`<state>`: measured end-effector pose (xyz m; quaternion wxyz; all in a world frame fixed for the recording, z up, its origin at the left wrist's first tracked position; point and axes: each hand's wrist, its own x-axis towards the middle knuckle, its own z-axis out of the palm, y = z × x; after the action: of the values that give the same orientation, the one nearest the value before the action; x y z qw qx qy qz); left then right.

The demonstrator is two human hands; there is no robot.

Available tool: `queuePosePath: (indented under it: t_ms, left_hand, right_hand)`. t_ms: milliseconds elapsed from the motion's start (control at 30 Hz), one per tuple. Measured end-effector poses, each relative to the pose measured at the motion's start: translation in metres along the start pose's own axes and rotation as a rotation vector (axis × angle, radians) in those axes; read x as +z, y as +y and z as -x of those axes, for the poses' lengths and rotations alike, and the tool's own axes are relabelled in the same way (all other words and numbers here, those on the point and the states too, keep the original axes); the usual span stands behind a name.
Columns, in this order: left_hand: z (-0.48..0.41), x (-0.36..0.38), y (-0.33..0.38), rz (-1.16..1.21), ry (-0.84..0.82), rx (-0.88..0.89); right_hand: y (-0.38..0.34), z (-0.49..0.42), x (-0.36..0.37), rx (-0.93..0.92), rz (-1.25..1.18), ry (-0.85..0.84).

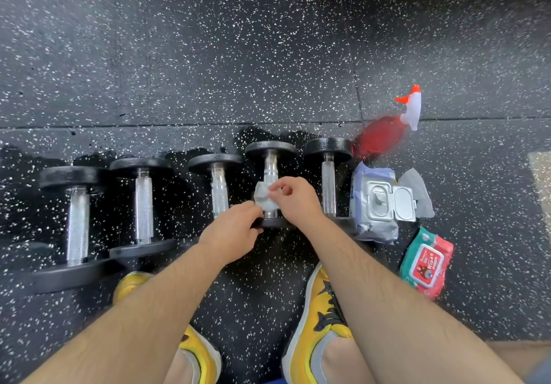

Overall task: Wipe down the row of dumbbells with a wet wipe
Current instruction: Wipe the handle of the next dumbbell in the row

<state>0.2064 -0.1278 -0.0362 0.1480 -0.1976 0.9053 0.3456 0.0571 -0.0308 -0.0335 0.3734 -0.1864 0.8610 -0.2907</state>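
Several black dumbbells with chrome handles lie side by side on the speckled floor. Over the handle of the fourth dumbbell (270, 157) from the left, my right hand (293, 197) pinches a crumpled white wet wipe (265, 200). My left hand (235, 230) touches the wipe's lower edge near that dumbbell's near plate, fingers curled; its grip is partly hidden. To the left lie three more dumbbells, the nearest (219, 186), and one (328, 171) lies to the right.
A red spray bottle (384, 134) lies behind the rightmost dumbbell. An open grey wipes pack (377, 201) sits right of the row, with a loose grey wipe (417, 192) beside it. A red and green wipes pack (426, 262) lies nearer. My yellow shoes (320, 318) stand below.
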Motion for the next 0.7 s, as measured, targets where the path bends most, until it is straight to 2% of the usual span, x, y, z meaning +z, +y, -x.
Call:
queuePosePath:
  t_ms: [100, 200, 500, 700]
  left_hand:
    - [0.001, 0.001, 0.0, 0.019, 0.027, 0.004]
    - [0.001, 0.0, -0.002, 0.042, 0.026, -0.026]
    - [-0.009, 0.002, 0.001, 0.014, -0.03, -0.181]
    - [-0.005, 0.002, 0.003, 0.013, 0.045, -0.101]
  right_hand:
    - [-0.004, -0.004, 0.011, 0.05, -0.096, 0.131]
    - [-0.006, -0.007, 0.016, 0.152, -0.221, 0.162]
    - [-0.008, -0.03, 0.021, 0.298, -0.331, -0.002]
    - [-0.005, -0.037, 0.019, 0.405, -0.553, -0.047]
